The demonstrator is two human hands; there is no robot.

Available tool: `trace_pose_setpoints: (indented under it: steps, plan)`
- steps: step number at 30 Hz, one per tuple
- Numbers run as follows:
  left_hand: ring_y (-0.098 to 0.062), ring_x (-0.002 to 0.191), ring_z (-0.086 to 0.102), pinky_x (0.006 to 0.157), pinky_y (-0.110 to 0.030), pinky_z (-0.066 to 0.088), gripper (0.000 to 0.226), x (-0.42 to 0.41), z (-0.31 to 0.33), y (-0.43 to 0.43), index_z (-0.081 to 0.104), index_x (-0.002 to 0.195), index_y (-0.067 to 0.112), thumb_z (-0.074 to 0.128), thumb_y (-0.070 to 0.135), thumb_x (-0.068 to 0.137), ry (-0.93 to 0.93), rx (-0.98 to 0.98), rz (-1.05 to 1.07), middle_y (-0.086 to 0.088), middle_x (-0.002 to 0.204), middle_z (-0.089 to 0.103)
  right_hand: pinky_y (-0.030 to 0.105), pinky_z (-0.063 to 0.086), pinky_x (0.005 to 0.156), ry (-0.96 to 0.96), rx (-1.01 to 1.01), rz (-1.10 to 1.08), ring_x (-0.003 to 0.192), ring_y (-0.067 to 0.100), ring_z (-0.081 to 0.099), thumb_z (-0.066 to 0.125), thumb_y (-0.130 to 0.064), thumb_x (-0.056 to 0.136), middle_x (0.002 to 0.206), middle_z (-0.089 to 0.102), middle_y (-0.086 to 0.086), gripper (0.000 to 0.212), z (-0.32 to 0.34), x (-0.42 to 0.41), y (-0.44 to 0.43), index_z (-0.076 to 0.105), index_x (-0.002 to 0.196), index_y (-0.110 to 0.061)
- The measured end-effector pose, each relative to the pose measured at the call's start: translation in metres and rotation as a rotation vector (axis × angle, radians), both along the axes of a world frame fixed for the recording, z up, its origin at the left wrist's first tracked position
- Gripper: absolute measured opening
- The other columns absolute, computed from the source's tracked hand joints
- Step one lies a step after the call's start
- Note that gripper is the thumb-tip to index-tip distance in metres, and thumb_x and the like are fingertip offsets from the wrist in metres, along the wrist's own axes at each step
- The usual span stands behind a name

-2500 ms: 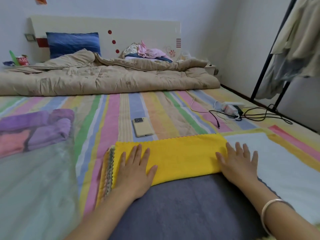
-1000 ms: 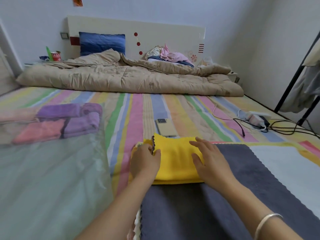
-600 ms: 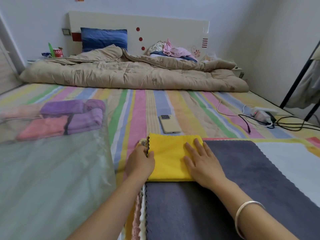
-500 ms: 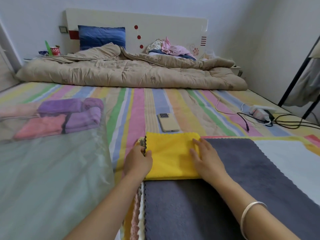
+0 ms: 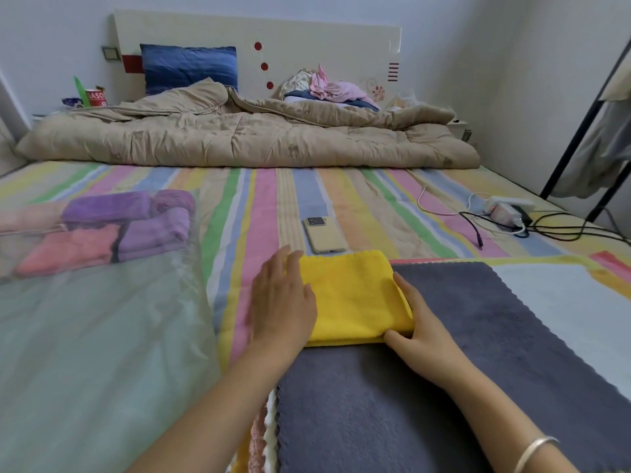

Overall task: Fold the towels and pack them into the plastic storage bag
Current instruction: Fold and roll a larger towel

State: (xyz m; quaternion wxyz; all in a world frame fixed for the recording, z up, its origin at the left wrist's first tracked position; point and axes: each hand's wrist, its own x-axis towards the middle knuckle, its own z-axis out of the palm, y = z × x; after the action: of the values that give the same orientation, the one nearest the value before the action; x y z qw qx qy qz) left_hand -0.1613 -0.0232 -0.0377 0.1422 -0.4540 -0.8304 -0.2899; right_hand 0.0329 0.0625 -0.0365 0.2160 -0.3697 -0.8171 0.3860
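Note:
A folded yellow towel (image 5: 351,295) lies on the far end of a spread grey towel (image 5: 444,370). My left hand (image 5: 283,302) rests flat on the yellow towel's left edge, fingers straight. My right hand (image 5: 416,332) lies against its right edge, fingers straight along the side and thumb at the near corner. The clear plastic storage bag (image 5: 102,336) lies on the bed to the left. Inside its far end are folded purple and pink towels (image 5: 102,227).
Edges of more stacked towels (image 5: 263,438) show under the grey one, and a pale towel (image 5: 563,295) lies to its right. A phone (image 5: 324,233) lies just beyond the yellow towel. A power strip with cables (image 5: 505,213) is at right, a beige duvet (image 5: 239,138) across the back.
The long yellow strip has been folded in half toward the left. My left hand went from pinching its left edge to lying flat, and my right hand slid off the top to the right edge.

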Motion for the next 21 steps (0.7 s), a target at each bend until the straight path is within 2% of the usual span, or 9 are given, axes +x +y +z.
trace_pose_setpoints:
  steps: [3,5,7,10,13,15,18,21]
  plan:
    - [-0.017,0.145,0.022,0.118,-0.037,0.016,0.052,0.014,0.003,0.016,0.031,0.148,0.02,0.042,0.032,0.099,0.028,-0.182,-0.192,0.001,0.157,0.028,-0.001,0.036,0.076,0.025,0.072,-0.016,0.104,-0.011,0.047,0.06,-0.005,0.08,0.134,0.042,-0.025,0.086,-0.006,0.001,-0.005,0.02,0.15,-0.037]
    - [-0.015,0.149,0.005,0.121,-0.037,0.002,0.056,0.018,-0.001,0.027,0.017,0.154,0.02,0.03,0.038,0.103,-0.01,-0.329,-0.259,0.001,0.162,0.012,0.002,0.039,0.074,0.059,0.087,-0.087,0.093,-0.012,0.053,0.058,-0.003,0.081,0.118,0.047,-0.034,0.081,-0.009,0.001,-0.007,0.026,0.148,-0.036]
    - [-0.015,0.149,-0.008,0.121,-0.042,-0.006,0.061,0.018,-0.009,0.031,0.005,0.155,0.019,0.022,0.045,0.103,-0.011,-0.46,-0.252,-0.001,0.163,-0.002,0.006,0.04,0.074,0.096,0.079,-0.156,0.091,-0.005,0.057,0.056,-0.005,0.084,0.111,0.049,-0.035,0.073,-0.012,-0.001,-0.007,0.031,0.146,-0.035]
    - [-0.015,0.148,-0.016,0.119,-0.045,-0.011,0.068,0.016,-0.021,0.031,-0.002,0.155,0.018,0.012,0.054,0.1,0.01,-0.538,-0.228,-0.002,0.162,-0.011,0.02,0.042,0.077,0.101,0.098,-0.193,0.097,0.007,0.058,0.058,-0.014,0.086,0.117,0.059,-0.019,0.064,-0.016,-0.004,-0.007,0.035,0.142,-0.035]
    - [-0.016,0.147,-0.019,0.119,-0.046,-0.012,0.073,0.017,-0.024,0.029,-0.007,0.155,0.022,0.001,0.06,0.093,0.034,-0.525,-0.225,-0.003,0.162,-0.014,0.031,0.043,0.072,0.034,0.154,-0.258,0.091,0.017,0.059,0.057,-0.017,0.083,0.108,0.064,-0.003,0.061,-0.022,-0.011,-0.007,0.036,0.138,-0.034]
    - [-0.018,0.147,-0.021,0.119,-0.048,-0.011,0.069,0.017,-0.027,0.029,-0.013,0.153,0.028,0.0,0.061,0.093,0.028,-0.532,-0.226,-0.004,0.161,-0.017,0.034,0.044,0.075,0.006,0.184,-0.334,0.099,0.019,0.056,0.055,-0.012,0.08,0.114,0.063,-0.002,0.062,-0.023,-0.015,-0.006,0.038,0.137,-0.031]
    - [-0.021,0.147,-0.022,0.118,-0.05,-0.012,0.082,0.018,-0.03,0.028,-0.018,0.15,0.037,-0.017,0.068,0.074,0.026,-0.527,-0.224,-0.006,0.161,-0.019,0.035,0.044,0.078,-0.039,0.214,-0.433,0.113,0.018,0.05,0.054,-0.003,0.075,0.123,0.061,-0.009,0.068,-0.02,-0.011,-0.003,0.04,0.137,-0.028]
    - [-0.022,0.147,-0.022,0.117,-0.051,-0.014,0.087,0.017,-0.034,0.029,-0.016,0.15,0.04,-0.018,0.073,0.069,0.013,-0.529,-0.233,-0.006,0.161,-0.019,0.036,0.046,0.076,-0.126,0.243,-0.446,0.116,0.017,0.047,0.054,-0.002,0.073,0.125,0.06,-0.011,0.069,-0.021,-0.006,-0.002,0.041,0.137,-0.027]
